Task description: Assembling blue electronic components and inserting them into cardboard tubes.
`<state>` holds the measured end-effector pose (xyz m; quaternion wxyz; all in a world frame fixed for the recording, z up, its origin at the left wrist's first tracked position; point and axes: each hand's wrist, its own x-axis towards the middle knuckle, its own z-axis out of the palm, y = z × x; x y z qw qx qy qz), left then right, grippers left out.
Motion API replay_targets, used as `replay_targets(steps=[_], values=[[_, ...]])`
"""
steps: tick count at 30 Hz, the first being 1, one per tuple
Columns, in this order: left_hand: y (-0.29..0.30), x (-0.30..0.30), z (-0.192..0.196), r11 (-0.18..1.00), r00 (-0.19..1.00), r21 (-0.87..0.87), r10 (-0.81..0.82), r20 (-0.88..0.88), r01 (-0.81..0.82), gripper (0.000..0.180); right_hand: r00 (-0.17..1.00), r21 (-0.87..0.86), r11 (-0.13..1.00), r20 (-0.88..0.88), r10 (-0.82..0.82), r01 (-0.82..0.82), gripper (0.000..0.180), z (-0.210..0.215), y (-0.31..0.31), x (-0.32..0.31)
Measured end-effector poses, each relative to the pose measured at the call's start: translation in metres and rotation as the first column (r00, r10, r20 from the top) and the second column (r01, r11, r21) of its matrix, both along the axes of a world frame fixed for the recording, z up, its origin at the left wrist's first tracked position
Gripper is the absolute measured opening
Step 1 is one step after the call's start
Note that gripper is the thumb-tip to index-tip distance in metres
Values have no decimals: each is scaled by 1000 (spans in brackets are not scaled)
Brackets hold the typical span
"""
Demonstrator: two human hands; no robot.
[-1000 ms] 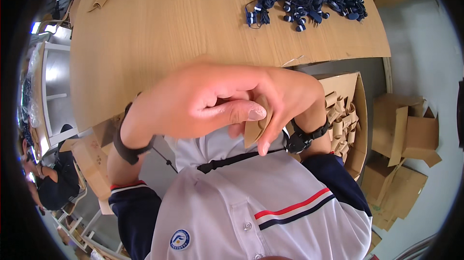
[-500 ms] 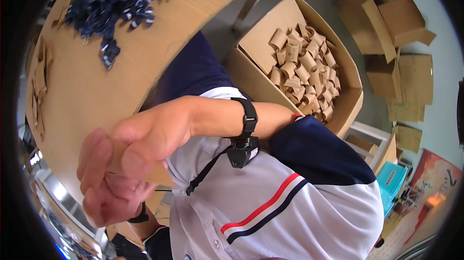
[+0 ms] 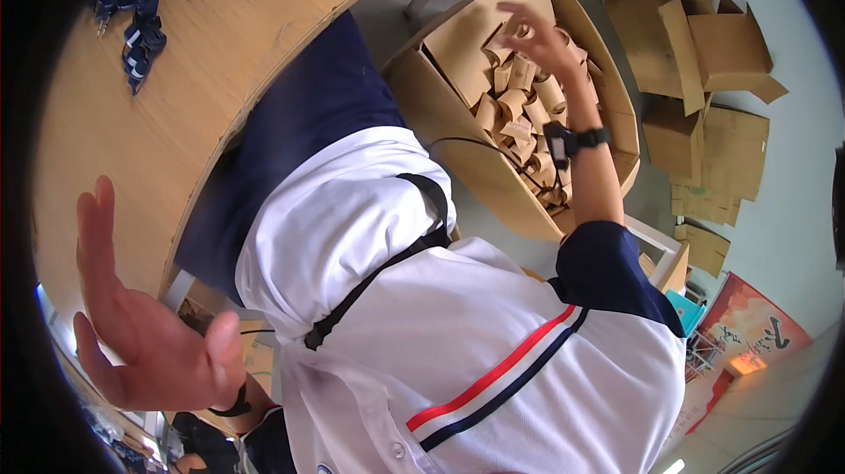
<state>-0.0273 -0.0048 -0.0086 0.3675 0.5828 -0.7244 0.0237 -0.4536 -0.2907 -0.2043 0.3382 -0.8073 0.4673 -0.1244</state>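
Observation:
My left hand (image 3: 158,338) is raised near the table's edge at the lower left, its fingers spread and nothing in it. Over a large open cardboard box (image 3: 418,78), my right hand (image 3: 546,44) reaches out with its fingers apart and slightly curved. I see nothing gripped in it. Beneath the right hand lie many small curved brown cardboard pillow boxes (image 3: 513,104), which partly show around its fingers. A black strap with a small device (image 3: 561,141) sits on my right wrist, and a thin black cable trails across the large box.
Bundled dark blue cables (image 3: 141,38) with white bands lie on the wooden table (image 3: 211,60) at the upper left. Opened cardboard cartons (image 3: 726,47) and flattened cardboard (image 3: 722,153) stand along the wall at right. A red poster (image 3: 748,333) is at the lower right.
My hands were together in front of my chest. My right hand has swung out over the large box, and my left hand has opened. The view has shifted, with fewer blue cables showing.

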Motion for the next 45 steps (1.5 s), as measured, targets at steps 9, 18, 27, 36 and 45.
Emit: replay_targets(steps=[9, 18, 27, 36, 45], values=[[40, 24, 11, 959, 969, 156, 244, -32, -236, 55, 852, 200, 978, -501, 153, -58, 57, -20, 33, -31], [45, 34, 22, 974, 964, 98, 217, -155, -204, 44, 925, -98, 995, -379, -34, -3, 42, 122, 26, 41], [23, 31, 20, 998, 951, 52, -2, -308, 19, 37, 703, -714, 349, -278, 655, -607, 22, 229, 53, 316], [36, 40, 24, 1000, 926, 6, 11, -377, -10, 40, 858, -110, 941, 388, 337, -320, 12, 241, 54, 354], [-28, 31, 49, 836, 892, -342, 334, -305, -429, 38, 502, 111, 845, 841, 200, -523, 25, 280, 129, 364]])
